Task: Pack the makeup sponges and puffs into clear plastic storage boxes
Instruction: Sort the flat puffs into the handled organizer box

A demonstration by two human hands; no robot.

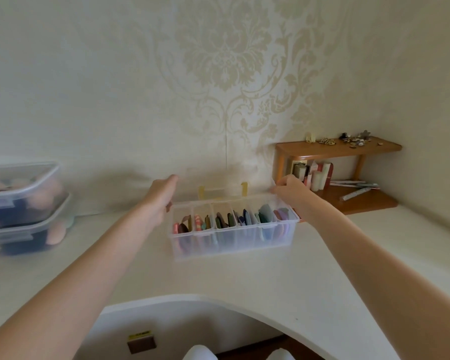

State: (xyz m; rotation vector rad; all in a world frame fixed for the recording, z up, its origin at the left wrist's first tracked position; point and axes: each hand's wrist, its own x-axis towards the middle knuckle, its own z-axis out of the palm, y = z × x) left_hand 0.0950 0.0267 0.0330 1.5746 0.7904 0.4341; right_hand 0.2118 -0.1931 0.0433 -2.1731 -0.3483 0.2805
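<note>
A long clear divided storage box (234, 241) stands on the white desk, with several flat coloured puffs (220, 220) upright in its compartments. Its clear lid (222, 190), with two yellow latches, is raised behind the box and looks blurred. My left hand (163, 193) is at the lid's left end, thumb below and fingers stretched along it. At the lid's right corner, my right hand (289, 188) pinches the edge. At the far left, two closed clear boxes (24, 203) holding pink and dark sponges are stacked one on the other.
A small wooden shelf (335, 149) stands in the right corner, with trinkets on top and bottles and tubes beneath it. The patterned wall runs close behind the box. The white desk (270, 276) has a curved cut-out at its front edge.
</note>
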